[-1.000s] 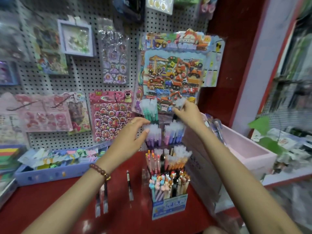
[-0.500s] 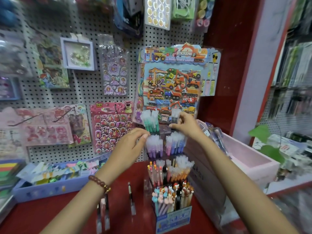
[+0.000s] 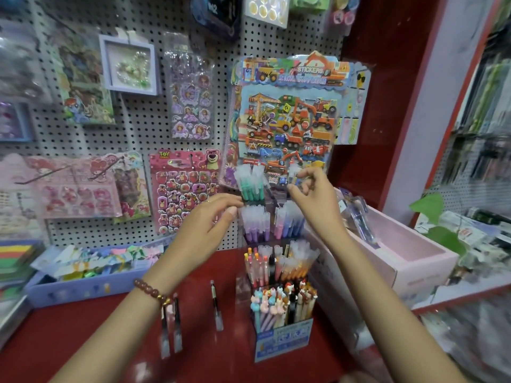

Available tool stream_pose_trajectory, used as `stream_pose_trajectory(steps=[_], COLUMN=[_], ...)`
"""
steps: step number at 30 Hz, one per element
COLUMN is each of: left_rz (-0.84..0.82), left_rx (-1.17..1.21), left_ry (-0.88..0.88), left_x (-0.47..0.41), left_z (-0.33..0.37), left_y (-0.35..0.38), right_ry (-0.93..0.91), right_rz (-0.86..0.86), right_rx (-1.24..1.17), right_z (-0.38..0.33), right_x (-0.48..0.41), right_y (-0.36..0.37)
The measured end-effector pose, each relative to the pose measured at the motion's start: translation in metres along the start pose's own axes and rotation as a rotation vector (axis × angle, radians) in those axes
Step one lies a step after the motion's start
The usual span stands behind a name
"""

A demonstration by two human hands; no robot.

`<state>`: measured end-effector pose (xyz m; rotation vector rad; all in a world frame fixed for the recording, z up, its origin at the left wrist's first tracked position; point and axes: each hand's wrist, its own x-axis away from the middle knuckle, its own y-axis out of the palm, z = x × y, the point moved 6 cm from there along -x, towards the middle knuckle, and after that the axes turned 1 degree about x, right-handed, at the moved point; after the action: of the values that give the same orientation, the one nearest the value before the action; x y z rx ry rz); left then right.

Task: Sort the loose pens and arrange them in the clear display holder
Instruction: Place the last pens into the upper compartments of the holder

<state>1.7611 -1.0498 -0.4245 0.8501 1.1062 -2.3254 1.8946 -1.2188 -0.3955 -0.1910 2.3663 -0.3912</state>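
Note:
The clear tiered display holder (image 3: 272, 240) stands at the back of the red table. It holds green pens (image 3: 250, 186) at top left, purple pens (image 3: 254, 225) and pink-blue pens (image 3: 287, 222) below, and orange-red pens (image 3: 276, 261) lower still. My right hand (image 3: 312, 197) is at the top right compartment and pinches a pen with a frosted cap (image 3: 293, 170). My left hand (image 3: 204, 225) reaches in from the left with relaxed fingers, its fingertips by the base of the green pens. Three loose pens (image 3: 215, 308) lie on the table in front.
A cardboard box of animal-topped pens (image 3: 282, 341) stands in front of the holder. A blue tray of clips (image 3: 69, 293) sits on the left and a pink box (image 3: 409, 258) on the right. Sticker sheets hang on the pegboard (image 3: 138, 139) behind.
My left hand has moved right, closer to the green pens. My right hand stays at the top right compartment with the pen. The camera has shifted slightly.

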Motion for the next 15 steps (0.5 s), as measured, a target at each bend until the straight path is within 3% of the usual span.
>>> stream_pose_trajectory(steps=[4,8,15], left_rz=[0.050,0.057,0.024], left_rx=[0.076,0.053,0.075], left_ry=[-0.007,-0.035,-0.333], left_x=[0.026,0.067,0.171], left_z=[0.001,-0.012,-0.080], left_y=[-0.019,-0.031,-0.030], right_ry=[-0.082,-0.020,0.172], right_rz=[-0.158,-0.394,-0.683], right_rx=[-0.240,-0.397,-0.381], right_z=[-0.031,-0.028,0.029], right_x=[0.064,0.130,0.219], right_y=[0.021,0.065,0.134])
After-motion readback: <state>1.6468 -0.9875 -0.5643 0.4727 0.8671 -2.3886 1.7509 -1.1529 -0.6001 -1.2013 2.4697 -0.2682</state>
